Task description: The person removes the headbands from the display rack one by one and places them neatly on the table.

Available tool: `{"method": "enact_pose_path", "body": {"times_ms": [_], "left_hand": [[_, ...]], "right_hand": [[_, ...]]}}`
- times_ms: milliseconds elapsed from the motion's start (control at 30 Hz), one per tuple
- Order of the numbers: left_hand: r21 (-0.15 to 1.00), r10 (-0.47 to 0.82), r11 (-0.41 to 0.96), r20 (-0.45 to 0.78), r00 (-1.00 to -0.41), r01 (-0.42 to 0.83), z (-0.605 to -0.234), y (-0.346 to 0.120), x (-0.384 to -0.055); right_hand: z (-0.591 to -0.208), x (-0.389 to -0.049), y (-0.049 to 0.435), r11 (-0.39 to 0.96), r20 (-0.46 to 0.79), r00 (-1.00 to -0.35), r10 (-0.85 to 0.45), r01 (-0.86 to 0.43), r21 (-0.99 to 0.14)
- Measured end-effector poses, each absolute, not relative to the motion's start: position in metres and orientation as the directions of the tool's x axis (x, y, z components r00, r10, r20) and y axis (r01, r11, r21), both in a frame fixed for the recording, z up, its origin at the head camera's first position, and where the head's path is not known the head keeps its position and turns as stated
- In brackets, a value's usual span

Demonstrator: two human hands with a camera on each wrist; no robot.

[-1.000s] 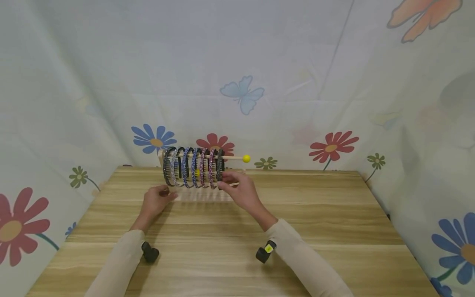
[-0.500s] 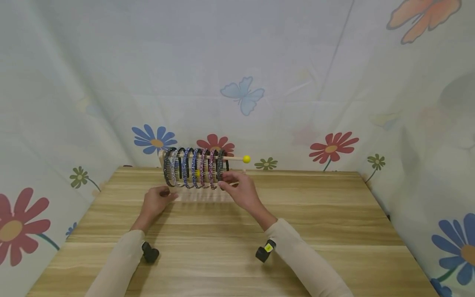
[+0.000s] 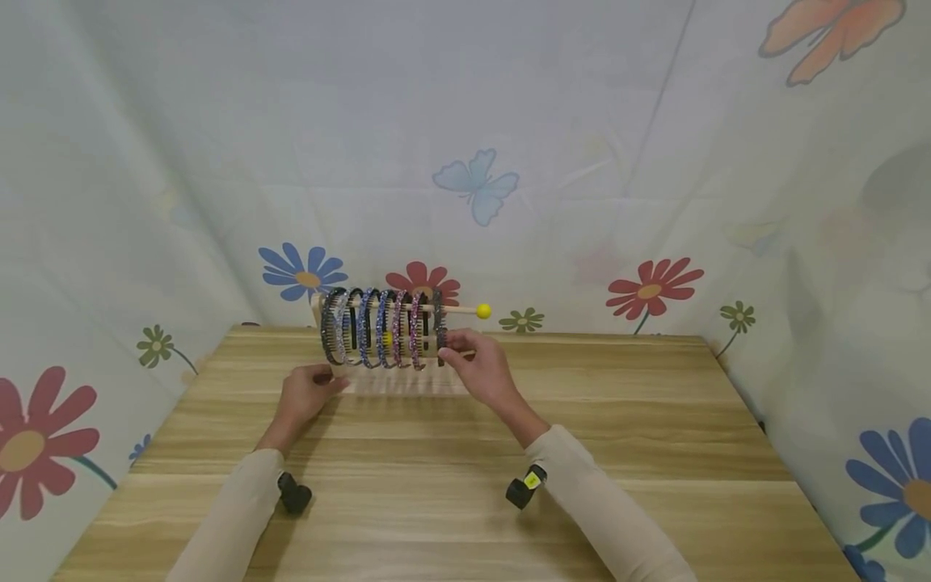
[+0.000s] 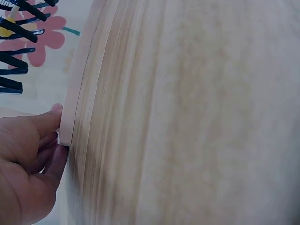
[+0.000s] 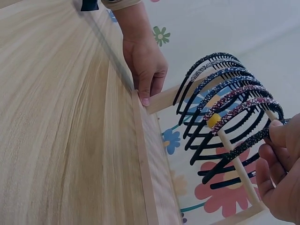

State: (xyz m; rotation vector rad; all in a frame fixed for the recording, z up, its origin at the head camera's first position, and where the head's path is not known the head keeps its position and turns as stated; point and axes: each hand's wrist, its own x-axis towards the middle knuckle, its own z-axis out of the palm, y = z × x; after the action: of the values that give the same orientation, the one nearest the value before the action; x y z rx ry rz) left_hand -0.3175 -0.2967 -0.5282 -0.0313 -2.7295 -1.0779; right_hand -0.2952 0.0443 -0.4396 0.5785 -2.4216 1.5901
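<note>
A wooden stand with a horizontal rod (image 3: pixel 463 309) and a yellow ball tip (image 3: pixel 483 311) stands at the table's back. Several glittery toothed headbands (image 3: pixel 381 323) hang on it in a row, black, silver, blue and pink. My right hand (image 3: pixel 486 370) pinches the rightmost one, a black glittery headband (image 5: pixel 249 145), by its front; its top is still at the rod, a little apart from the pink one. My left hand (image 3: pixel 304 394) grips the corner of the stand's base (image 4: pixel 77 89) between thumb and fingers, as the left wrist view shows.
The wood-grain table (image 3: pixel 451 485) stretches in front of the stand. A flower-and-butterfly cloth (image 3: pixel 582 162) hangs close behind it and along both sides. A second yellow ball (image 5: pixel 214 120) tips a lower rod among the headbands.
My right hand has shifted slightly right, sliding the black headband along the rod away from the pink one. My left hand and the stand stay where they were.
</note>
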Motion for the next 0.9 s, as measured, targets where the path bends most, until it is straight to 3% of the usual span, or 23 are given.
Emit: {"method": "enact_pose_path", "body": {"times_ms": [900], "left_hand": [[0.666,-0.046,0.739,0.202,-0.978,0.103,-0.526,-0.297,-0.318]], "right_hand": [[-0.419,-0.293,0.06,0.287,0.392,-0.911,-0.127,-0.411,-0.865]]}}
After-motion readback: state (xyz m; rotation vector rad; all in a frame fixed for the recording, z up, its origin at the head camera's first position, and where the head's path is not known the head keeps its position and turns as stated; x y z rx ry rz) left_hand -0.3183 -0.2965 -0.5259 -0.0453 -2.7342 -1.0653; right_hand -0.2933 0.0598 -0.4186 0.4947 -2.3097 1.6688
